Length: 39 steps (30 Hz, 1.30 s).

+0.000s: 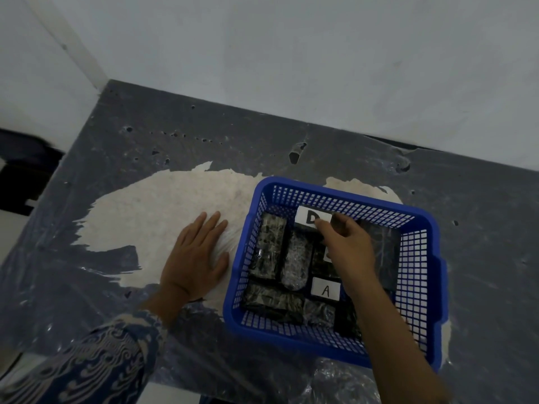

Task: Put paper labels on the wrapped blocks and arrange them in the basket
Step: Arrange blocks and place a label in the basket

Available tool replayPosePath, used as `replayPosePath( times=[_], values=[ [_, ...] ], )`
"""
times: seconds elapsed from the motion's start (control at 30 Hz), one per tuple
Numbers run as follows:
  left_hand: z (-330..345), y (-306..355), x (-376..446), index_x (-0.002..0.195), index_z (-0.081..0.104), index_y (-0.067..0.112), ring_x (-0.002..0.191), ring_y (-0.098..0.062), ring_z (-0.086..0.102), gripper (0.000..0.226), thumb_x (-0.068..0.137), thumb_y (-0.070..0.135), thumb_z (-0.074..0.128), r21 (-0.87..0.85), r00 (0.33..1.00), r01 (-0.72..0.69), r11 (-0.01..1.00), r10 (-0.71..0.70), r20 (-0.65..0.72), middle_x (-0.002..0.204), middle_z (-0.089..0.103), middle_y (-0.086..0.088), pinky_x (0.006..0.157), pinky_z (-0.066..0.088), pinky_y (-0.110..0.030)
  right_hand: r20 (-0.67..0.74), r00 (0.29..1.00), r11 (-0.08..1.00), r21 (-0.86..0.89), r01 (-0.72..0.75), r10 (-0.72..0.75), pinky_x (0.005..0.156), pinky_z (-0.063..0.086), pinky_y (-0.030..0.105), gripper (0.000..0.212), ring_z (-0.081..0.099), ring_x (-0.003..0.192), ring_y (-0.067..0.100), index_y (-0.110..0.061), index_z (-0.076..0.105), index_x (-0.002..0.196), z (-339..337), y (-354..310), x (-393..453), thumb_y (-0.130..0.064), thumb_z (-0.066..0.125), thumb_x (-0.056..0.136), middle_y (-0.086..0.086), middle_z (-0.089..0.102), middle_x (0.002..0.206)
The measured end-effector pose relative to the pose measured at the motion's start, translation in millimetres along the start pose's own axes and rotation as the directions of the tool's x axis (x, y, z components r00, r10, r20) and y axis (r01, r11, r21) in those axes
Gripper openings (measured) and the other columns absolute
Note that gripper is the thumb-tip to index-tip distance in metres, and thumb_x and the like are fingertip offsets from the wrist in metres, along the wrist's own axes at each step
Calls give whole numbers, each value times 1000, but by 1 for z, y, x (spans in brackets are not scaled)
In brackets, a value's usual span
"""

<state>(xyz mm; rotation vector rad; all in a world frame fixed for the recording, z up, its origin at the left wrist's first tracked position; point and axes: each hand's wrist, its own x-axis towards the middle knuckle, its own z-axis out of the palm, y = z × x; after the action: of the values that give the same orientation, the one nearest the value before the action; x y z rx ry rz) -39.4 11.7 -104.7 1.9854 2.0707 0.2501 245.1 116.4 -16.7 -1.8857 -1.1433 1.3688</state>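
Blue basket (420, 287) on a worn grey table (145, 147), right of centre. Inside: dark wrapped blocks (267, 246) packed side by side; label D (312, 218) at the far wall, label A (325, 290) nearer. Right hand (347, 243) reaches into the basket, fingertips pinching the edge of label D. Left hand (195, 258) flat on the table, fingers spread, just left of the basket. Patterned sleeve (87, 365) on left arm.

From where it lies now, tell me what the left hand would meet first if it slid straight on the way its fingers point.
Nothing close: the left hand points up the table, which looks free until the wall. The blue basket stays to its right.
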Motion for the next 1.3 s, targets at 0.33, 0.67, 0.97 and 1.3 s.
replayPosePath(
  times=[0.33,0.67,0.97,1.3],
  values=[
    [-1,1,0,158,33,20,158,-22,12,69,98,51,48,-22,1000,2,1000,-2,0,168,25,-3,127,17,-45,-59,998,998,-62,-15,12,80,50,27,27,63,89,3,-32,65,90,18,-2,14,-57,70,81,-18,67,91],
    [-3,3,1,157,35,18,157,-25,16,68,98,53,41,-21,1000,5,1000,-5,5,167,27,-5,126,21,-49,-125,992,987,-161,10,-30,65,41,15,33,52,70,-9,-22,71,97,20,4,20,-52,71,84,-18,62,77],
    [0,1,0,158,33,20,158,-22,12,69,99,55,40,-4,1000,6,1000,-6,9,168,25,-3,127,17,-45,-118,992,961,-276,-3,-31,52,35,14,32,56,64,-1,-21,70,83,20,1,24,-54,72,82,-14,64,70],
    [0,0,0,158,33,20,158,-22,11,69,99,56,37,-7,1000,7,1000,-7,13,169,24,-2,127,18,-46,-117,982,935,-342,97,-145,50,35,22,33,55,66,5,-22,54,80,25,2,18,-50,69,86,-7,60,73]
  ],
)
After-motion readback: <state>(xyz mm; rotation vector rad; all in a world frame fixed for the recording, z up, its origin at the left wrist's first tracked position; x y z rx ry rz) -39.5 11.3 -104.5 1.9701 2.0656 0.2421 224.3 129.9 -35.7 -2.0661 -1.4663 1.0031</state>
